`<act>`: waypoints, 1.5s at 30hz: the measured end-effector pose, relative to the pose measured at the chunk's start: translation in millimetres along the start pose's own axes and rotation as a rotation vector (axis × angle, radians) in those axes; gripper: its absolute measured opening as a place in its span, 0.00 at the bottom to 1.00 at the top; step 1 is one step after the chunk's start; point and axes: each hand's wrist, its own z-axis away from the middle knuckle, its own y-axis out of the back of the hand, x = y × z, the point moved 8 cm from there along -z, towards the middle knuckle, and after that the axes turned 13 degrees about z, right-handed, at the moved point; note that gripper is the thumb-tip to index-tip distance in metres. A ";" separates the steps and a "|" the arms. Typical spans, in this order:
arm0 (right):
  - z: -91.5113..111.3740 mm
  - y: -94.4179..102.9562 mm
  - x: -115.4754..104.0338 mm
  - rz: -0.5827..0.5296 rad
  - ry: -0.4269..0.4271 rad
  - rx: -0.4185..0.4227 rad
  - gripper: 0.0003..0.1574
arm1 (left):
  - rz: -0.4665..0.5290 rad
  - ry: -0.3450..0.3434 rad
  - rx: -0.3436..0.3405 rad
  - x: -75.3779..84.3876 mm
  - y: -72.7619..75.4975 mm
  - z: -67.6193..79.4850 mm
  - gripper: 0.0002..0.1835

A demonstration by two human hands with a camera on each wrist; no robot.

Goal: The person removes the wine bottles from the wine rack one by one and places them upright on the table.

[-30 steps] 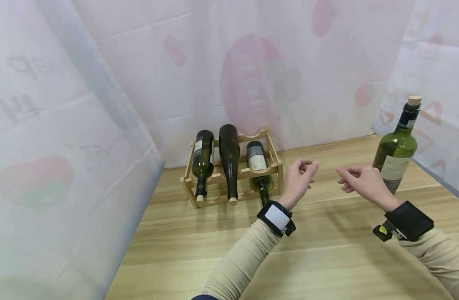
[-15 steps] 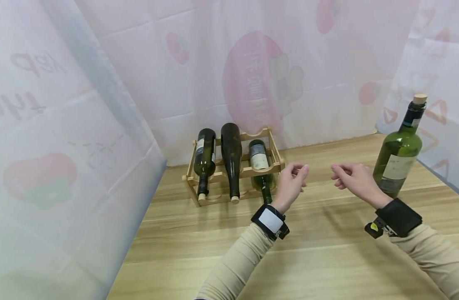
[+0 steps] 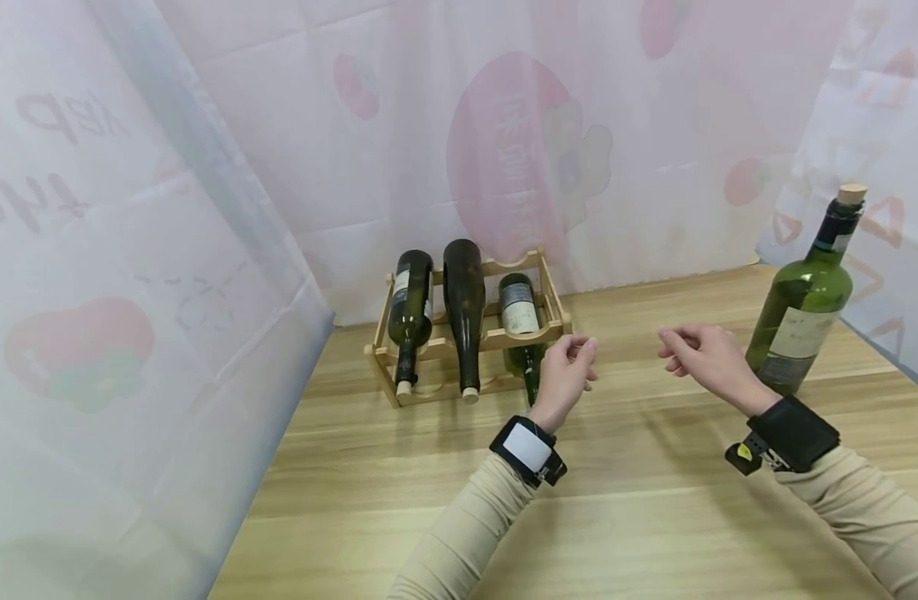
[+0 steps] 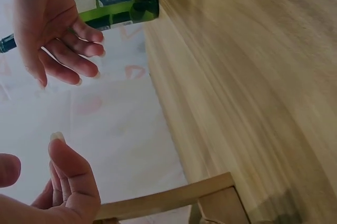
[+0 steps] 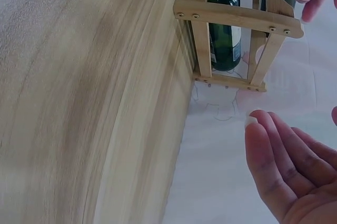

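My left hand (image 3: 565, 375) hovers over the table by the front right corner of a wooden wine rack (image 3: 496, 340), its fingers loosely bent around nothing. My right hand (image 3: 709, 360), just as relaxed, hangs left of an upright green wine bottle (image 3: 800, 321) with a cork in its neck; nothing is in its fingers. Two dark bottles lie on the rack's upper tier, necks toward me: a labelled wine bottle (image 3: 410, 304) at left and a plain dark bottle (image 3: 464, 308) in the middle. A third, green bottle (image 3: 519, 307) lies lower at right, its neck partly behind my left hand.
The wood-grain table (image 3: 616, 517) runs back to a pale printed curtain (image 3: 398, 158). More curtain (image 3: 128, 250) encloses the left side, and another panel stands on the right behind the upright bottle. The rack's upper right cradle holds no bottle.
My left hand has drifted left and slightly down, toward the rack's corner. The right hand shifted a little left, then stayed nearly still. The view has tilted slightly; the bottles keep their places.
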 end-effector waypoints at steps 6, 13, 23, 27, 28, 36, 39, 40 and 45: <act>-1.8 -4.7 -1.8 -0.004 0.014 -0.002 0.29 | -0.011 0.005 0.024 -5.9 11.5 1.0 0.17; -5.5 -7.0 -6.5 -0.013 0.029 0.003 0.27 | -0.028 -0.010 0.039 -10.9 21.4 0.6 0.15; -7.8 -8.6 -11.1 -0.029 0.025 0.018 0.28 | -0.014 -0.008 0.044 -10.7 29.6 1.8 0.17; -8.7 -12.1 -14.1 -0.035 0.021 0.007 0.28 | -0.028 -0.007 0.055 -10.0 32.9 3.8 0.17; -8.6 -12.9 -14.8 -0.035 0.019 0.002 0.28 | -0.031 -0.003 0.058 -10.3 33.6 4.3 0.17; -9.2 -17.3 -22.3 -0.071 0.015 -0.022 0.29 | -0.043 0.017 0.059 -13.3 39.9 6.5 0.17; -9.9 -19.5 -25.0 -0.083 0.026 -0.023 0.28 | -0.033 0.029 0.065 -17.3 43.3 7.1 0.17; -10.4 -20.5 -25.5 -0.087 0.030 -0.023 0.27 | -0.031 0.036 0.070 -19.1 44.9 7.5 0.17; -12.7 -25.4 -25.3 -0.088 0.032 -0.018 0.26 | -0.010 0.075 0.104 -28.5 55.3 10.8 0.17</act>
